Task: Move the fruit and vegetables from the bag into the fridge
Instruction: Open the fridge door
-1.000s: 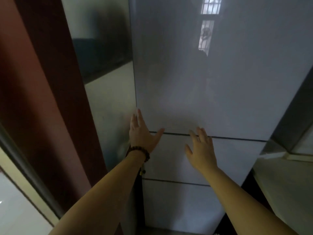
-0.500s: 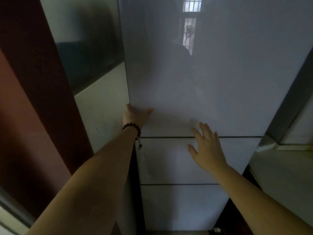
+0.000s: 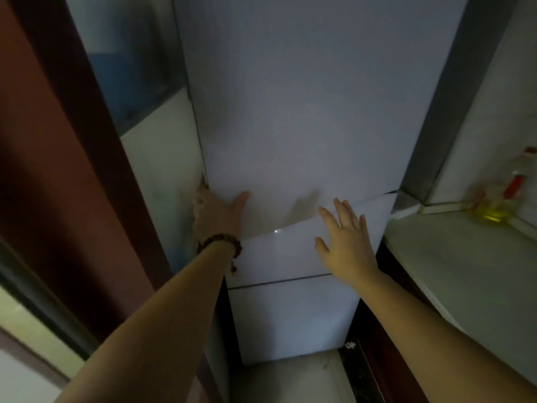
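Note:
The tall white fridge fills the middle of the view. Its upper door [image 3: 305, 112] stands slightly ajar, its bottom edge slanting over the middle drawer [image 3: 276, 257]. My left hand [image 3: 216, 213], with a bead bracelet at the wrist, grips the door's lower left edge: thumb on the front, fingers wrapped behind the edge and hidden. With fingers spread, my right hand [image 3: 345, 242] hovers in front of the door's bottom edge and the middle drawer, holding nothing. Neither the bag nor any fruit or vegetables are in view.
A lower drawer [image 3: 290, 321] sits beneath the middle one. To the right is a pale countertop [image 3: 465, 271] with a bottle of yellow oil [image 3: 494, 205] at its back. A dark red-brown door frame [image 3: 58, 170] and a tiled wall stand close on the left.
My left hand has hooked round the upper door's left edge and the door has swung out a little. The right hand stayed spread near the door's bottom edge. The view shifted right.

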`<state>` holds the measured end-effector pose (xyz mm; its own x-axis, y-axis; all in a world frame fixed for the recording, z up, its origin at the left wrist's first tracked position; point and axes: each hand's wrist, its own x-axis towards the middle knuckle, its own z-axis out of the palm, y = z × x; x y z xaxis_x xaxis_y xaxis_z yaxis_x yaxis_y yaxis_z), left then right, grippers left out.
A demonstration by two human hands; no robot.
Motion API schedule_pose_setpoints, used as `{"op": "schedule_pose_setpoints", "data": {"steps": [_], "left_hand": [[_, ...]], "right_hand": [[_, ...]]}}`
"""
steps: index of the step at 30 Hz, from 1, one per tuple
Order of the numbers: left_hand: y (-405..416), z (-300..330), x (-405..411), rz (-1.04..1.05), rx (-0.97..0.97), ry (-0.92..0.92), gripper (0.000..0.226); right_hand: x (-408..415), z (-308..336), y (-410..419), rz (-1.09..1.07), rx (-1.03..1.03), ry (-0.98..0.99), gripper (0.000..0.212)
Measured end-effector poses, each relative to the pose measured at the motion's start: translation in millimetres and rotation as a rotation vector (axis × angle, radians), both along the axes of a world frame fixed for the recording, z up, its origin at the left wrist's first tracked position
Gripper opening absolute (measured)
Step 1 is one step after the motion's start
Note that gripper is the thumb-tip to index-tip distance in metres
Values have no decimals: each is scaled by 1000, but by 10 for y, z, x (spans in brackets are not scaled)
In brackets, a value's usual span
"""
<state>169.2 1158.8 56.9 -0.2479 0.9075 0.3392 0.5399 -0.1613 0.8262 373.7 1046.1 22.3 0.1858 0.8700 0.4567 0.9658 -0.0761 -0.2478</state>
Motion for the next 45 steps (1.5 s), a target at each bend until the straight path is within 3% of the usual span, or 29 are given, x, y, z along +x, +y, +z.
{"op": "schedule_pose_setpoints", "data": {"steps": [5, 10, 24, 28, 31, 34, 37, 45], "left_hand": [[-807, -32, 61, -27, 21, 112, 70], [-1750, -26, 273, -86, 90, 13, 40], [-3655, -17, 1626, -492, 94, 103, 33], [-3801, 41, 1770, -595, 401, 224, 39], [-3654, 131, 1782, -495, 593, 214, 43], [-3380, 203, 1796, -504, 475, 269, 58], [-3100, 147, 1890, -638, 295, 479, 75], [-3058, 291, 2500, -924, 447, 664, 57]], "right_hand": [[-7, 94, -534, -24, -13, 3, 62], [49, 96, -1329, -32, -27, 4, 62], [763, 146, -3427, -275, -13, 26, 61], [1000, 190, -3734, -375, -9, 42, 63], [1125, 192, -3881, -423, -18, 62, 62], [1209, 182, -3973, -469, -15, 86, 61], [1289, 167, -4011, -512, -20, 100, 61], [1505, 200, -3957, -629, -3, 148, 61]]}}
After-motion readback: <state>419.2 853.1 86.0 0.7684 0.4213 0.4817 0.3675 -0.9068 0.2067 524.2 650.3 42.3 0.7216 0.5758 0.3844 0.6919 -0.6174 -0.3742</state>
